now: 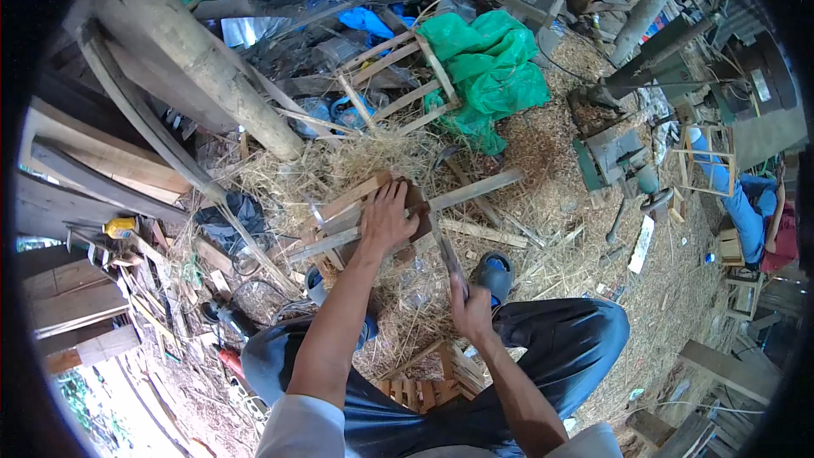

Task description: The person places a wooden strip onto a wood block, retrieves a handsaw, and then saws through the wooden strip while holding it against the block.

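Note:
My left hand (388, 219) lies with fingers spread, pressing on a wooden strip (475, 190) and the dark wooden block (414, 197) under it. The strip runs across in front of me and sticks out to the right. My right hand (472, 314) is wrapped round the handle of a hand saw (445, 253). Seen nearly edge-on, its narrow blade points away from me and meets the strip just right of my left hand. Its teeth cannot be made out. Below my hands, between my legs, slatted wooden pieces (424, 392) lie on the ground.
Straw and shavings cover the ground. Ahead stand a wooden frame (398, 76) and a green plastic sheet (492, 68). A post (195, 51) leans at left. A power tool (227, 315) lies by my left knee. A metal machine (606, 153) and another person (746, 212) are at right.

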